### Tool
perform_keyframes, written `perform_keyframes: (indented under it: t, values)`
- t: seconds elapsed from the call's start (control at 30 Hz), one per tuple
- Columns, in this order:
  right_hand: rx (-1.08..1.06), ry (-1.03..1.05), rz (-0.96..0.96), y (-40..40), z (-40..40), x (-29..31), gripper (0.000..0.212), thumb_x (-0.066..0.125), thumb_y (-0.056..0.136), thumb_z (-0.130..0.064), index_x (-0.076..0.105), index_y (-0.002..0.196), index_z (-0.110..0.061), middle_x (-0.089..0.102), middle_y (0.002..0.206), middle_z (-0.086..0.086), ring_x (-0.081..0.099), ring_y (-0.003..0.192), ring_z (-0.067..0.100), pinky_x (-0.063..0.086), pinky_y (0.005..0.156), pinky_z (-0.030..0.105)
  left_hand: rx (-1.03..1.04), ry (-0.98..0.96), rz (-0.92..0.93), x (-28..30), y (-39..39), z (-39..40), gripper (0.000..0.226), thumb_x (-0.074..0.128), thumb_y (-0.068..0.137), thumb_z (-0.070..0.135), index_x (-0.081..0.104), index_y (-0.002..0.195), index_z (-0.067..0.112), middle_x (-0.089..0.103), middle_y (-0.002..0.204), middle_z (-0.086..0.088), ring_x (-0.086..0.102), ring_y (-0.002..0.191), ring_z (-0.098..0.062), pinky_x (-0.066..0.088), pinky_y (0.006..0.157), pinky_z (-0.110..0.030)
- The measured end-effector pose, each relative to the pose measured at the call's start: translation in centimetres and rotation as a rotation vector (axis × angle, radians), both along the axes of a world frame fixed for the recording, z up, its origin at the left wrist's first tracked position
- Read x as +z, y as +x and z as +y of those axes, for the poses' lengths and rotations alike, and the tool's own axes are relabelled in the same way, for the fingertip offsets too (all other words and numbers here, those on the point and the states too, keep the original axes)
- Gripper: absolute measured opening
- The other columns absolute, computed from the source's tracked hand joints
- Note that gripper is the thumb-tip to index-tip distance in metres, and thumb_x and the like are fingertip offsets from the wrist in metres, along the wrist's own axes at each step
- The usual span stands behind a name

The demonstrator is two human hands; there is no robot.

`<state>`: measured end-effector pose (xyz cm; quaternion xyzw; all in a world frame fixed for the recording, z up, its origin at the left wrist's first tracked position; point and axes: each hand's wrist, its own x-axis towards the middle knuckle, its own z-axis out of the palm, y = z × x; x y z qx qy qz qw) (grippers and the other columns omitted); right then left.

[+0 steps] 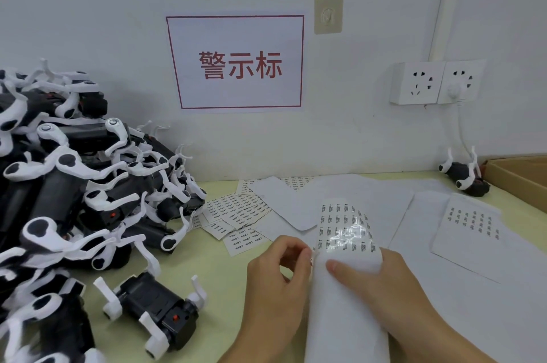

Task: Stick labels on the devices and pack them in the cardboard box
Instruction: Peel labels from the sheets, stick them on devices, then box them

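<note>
A glossy label sheet [344,232] with rows of small printed labels is bent over in front of me. My right hand [381,282] grips the sheet at the fold, thumb on its white back. My left hand [281,271] pinches at the sheet's left edge with thumb and fingertip. One black device with white arms [154,309] lies on the table left of my hands. A big heap of such devices [74,185] fills the left side. The corner of the cardboard box [521,176] shows at the right edge.
Loose label strips [236,211] and blank backing sheets [444,229] lie scattered on the pale yellow table. Another device [464,176] sits near the box by the wall. Wall sockets [435,83] with a plugged-in white cord and a red-framed sign [239,62] are on the wall.
</note>
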<state>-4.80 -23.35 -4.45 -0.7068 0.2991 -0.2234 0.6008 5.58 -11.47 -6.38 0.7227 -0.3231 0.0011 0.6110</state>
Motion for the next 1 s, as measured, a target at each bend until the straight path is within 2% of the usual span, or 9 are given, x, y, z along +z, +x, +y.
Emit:
perform_keyframes:
  t: [0.17, 0.27, 0.4, 0.5, 0.57, 0.67, 0.8, 0.9, 1.0]
  values:
    - [-0.005, -0.014, -0.022, -0.1, -0.2, 0.0, 0.023, 0.081, 0.080, -0.024, 0.071, 0.099, -0.030, 0.076, 0.085, -0.016, 0.072, 0.073, 0.003, 0.053, 0.059, 0.019, 0.006, 0.011, 0.034, -0.2, 0.3, -0.1, 0.022, 0.064, 0.095, 0.014, 0.067, 0.075, 0.025, 0.068, 0.069, 0.010, 0.060, 0.064, -0.008, 0.053, 0.061, -0.034]
    - [-0.060, -0.012, 0.003, 0.1, -0.4, -0.1, 0.044, 0.084, 0.076, -0.024, 0.061, 0.113, -0.033, 0.074, 0.094, -0.013, 0.072, 0.082, 0.007, 0.054, 0.068, 0.027, -0.012, -0.026, 0.105, -0.1, 0.4, 0.0, 0.020, 0.062, 0.097, 0.016, 0.067, 0.080, 0.026, 0.068, 0.065, 0.003, 0.056, 0.053, -0.010, 0.044, 0.048, -0.027]
    - [-0.110, -0.085, 0.047, 0.1, -1.1, -0.3, 0.070, 0.083, 0.077, -0.026, 0.042, 0.134, -0.035, 0.061, 0.104, -0.022, 0.061, 0.092, 0.000, 0.046, 0.068, 0.019, -0.046, -0.062, 0.147, 0.0, 0.4, 0.1, 0.013, 0.059, 0.098, 0.015, 0.063, 0.088, 0.023, 0.069, 0.063, -0.003, 0.055, 0.049, -0.011, 0.039, 0.046, -0.019]
    - [-0.150, -0.227, 0.168, 0.1, -1.6, -0.4, 0.083, 0.079, 0.080, -0.030, 0.032, 0.149, -0.026, 0.055, 0.127, -0.009, 0.056, 0.116, 0.012, 0.047, 0.091, 0.028, -0.063, -0.069, 0.144, 0.0, 0.5, 0.1, 0.013, 0.058, 0.098, 0.010, 0.061, 0.092, 0.021, 0.068, 0.063, -0.002, 0.057, 0.050, -0.013, 0.041, 0.049, -0.021]
    - [-0.231, -0.380, 0.254, 0.1, -1.7, -0.4, 0.087, 0.074, 0.084, -0.033, 0.024, 0.154, -0.020, 0.035, 0.144, -0.001, 0.033, 0.135, 0.017, 0.037, 0.104, 0.032, -0.070, -0.055, 0.136, 0.0, 0.5, 0.1, 0.016, 0.058, 0.097, 0.007, 0.061, 0.094, 0.022, 0.068, 0.067, 0.000, 0.060, 0.053, -0.012, 0.044, 0.052, -0.024]
    - [-0.281, -0.544, 0.198, 0.1, -1.5, -0.3, 0.066, 0.067, 0.087, -0.029, 0.038, 0.146, -0.025, 0.028, 0.136, -0.008, 0.021, 0.129, 0.007, 0.029, 0.093, 0.026, -0.081, -0.030, 0.117, -0.1, 0.6, 0.2, 0.019, 0.056, 0.097, 0.005, 0.060, 0.095, 0.023, 0.069, 0.071, 0.004, 0.062, 0.056, -0.011, 0.045, 0.054, -0.027]
    - [-0.148, -0.553, 0.065, 0.1, -0.6, -0.6, 0.024, 0.065, 0.088, -0.019, 0.061, 0.100, -0.040, 0.055, 0.105, -0.017, 0.053, 0.096, -0.001, 0.038, 0.077, 0.011, -0.085, -0.019, 0.095, -0.2, 0.4, 0.1, 0.021, 0.056, 0.097, 0.006, 0.060, 0.096, 0.026, 0.069, 0.075, 0.006, 0.063, 0.059, -0.011, 0.045, 0.052, -0.026]
    - [-0.099, -0.561, 0.009, 0.2, 0.1, -0.7, 0.028, 0.067, 0.085, -0.011, 0.068, 0.082, -0.038, 0.065, 0.081, -0.014, 0.058, 0.079, 0.002, 0.041, 0.071, 0.007, -0.087, -0.008, 0.073, -0.2, 0.5, 0.0, 0.029, 0.058, 0.097, 0.007, 0.059, 0.092, 0.036, 0.069, 0.078, 0.007, 0.065, 0.062, -0.012, 0.045, 0.051, -0.028]
    - [-0.082, -0.553, -0.004, 0.3, 0.3, -0.3, 0.031, 0.067, 0.084, -0.008, 0.070, 0.072, -0.036, 0.065, 0.078, -0.029, 0.059, 0.071, 0.002, 0.042, 0.066, 0.007, -0.096, 0.005, 0.058, -0.3, 0.6, -0.1, 0.039, 0.059, 0.095, 0.005, 0.056, 0.091, 0.044, 0.068, 0.081, 0.009, 0.065, 0.064, -0.013, 0.046, 0.050, -0.032]
